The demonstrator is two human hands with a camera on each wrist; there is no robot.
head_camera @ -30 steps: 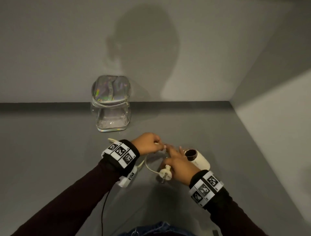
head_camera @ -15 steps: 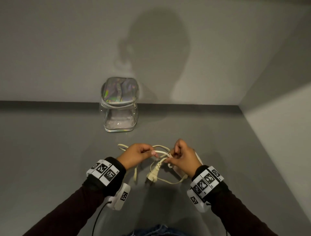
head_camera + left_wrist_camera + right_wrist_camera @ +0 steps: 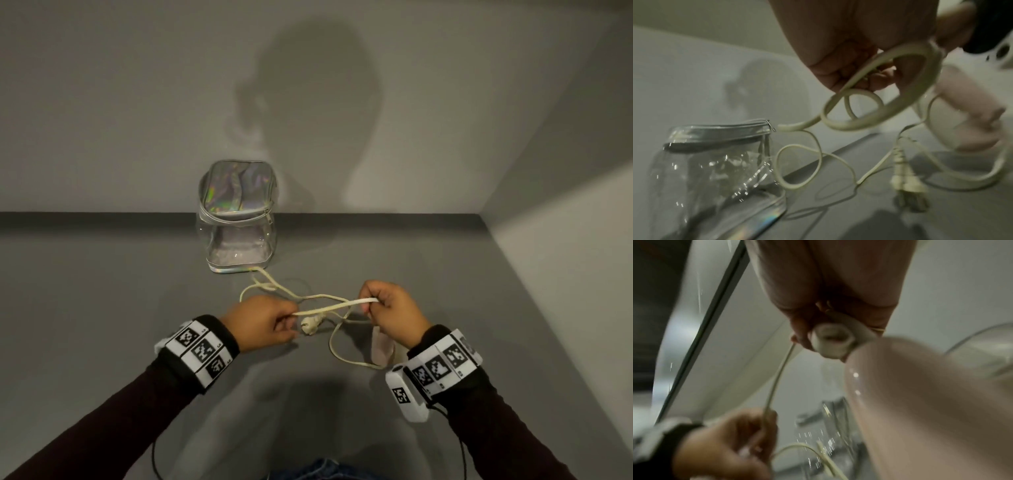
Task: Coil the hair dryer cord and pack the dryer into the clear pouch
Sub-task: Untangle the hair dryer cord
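In the head view my left hand (image 3: 289,317) and right hand (image 3: 372,304) each pinch the cream hair dryer cord (image 3: 329,306), which runs taut between them. The plug (image 3: 310,325) dangles just below that span. Loose loops of cord trail toward the clear pouch (image 3: 236,236), which stands upright by the back wall with its iridescent lid flipped up. The pale pink dryer (image 3: 381,349) hangs under my right hand. The right wrist view shows the right fingers (image 3: 801,331) gripping the cord at its collar (image 3: 830,341) on the dryer (image 3: 920,402). In the left wrist view the cord (image 3: 859,113) curls from my left hand (image 3: 849,53).
The grey tabletop (image 3: 102,308) is bounded by a wall at the back and a side wall (image 3: 565,274) on the right. The nearest cord loop (image 3: 260,281) lies just in front of the pouch's base. A thin black cable (image 3: 154,455) hangs below my left wrist.
My hands have drawn apart, pulling a length of cord straight between them. The plug now hangs under the span, and the dryer has lifted with my right hand.
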